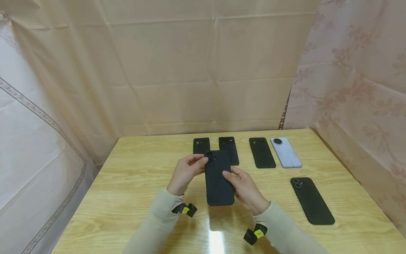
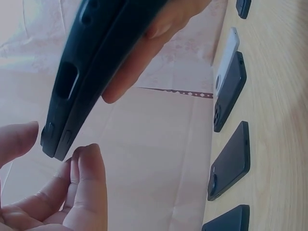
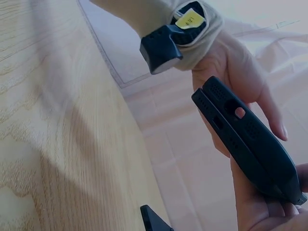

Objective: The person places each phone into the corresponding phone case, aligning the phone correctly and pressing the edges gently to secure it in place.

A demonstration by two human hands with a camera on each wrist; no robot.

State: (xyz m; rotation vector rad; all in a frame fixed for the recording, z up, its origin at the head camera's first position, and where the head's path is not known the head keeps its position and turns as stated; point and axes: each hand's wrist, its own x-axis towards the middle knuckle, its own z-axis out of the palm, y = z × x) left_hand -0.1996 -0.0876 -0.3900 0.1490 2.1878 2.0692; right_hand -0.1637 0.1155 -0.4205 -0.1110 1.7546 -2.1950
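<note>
In front of me I hold a black phone case (image 1: 219, 187) upright, its camera corner at the top left. A second thin black phone-shaped piece (image 3: 226, 132) lies flat against it, with a narrow seam between the two. Port cut-outs show along the bottom edge. My right hand (image 1: 245, 188) grips the pair by the right edge, its thumb on the back. The left hand (image 1: 188, 173) is at the camera corner; in the left wrist view its thumb (image 2: 19, 142) stands slightly off the case and its fingertips are right at the end.
Along the table's far side lie several black phones or cases, including one (image 1: 262, 153) beside a pale blue phone (image 1: 287, 153). A black phone (image 1: 312, 203) with a two-lens camera lies nearer on the right. Cloth curtains (image 1: 190, 70) surround the wooden table (image 1: 127, 197).
</note>
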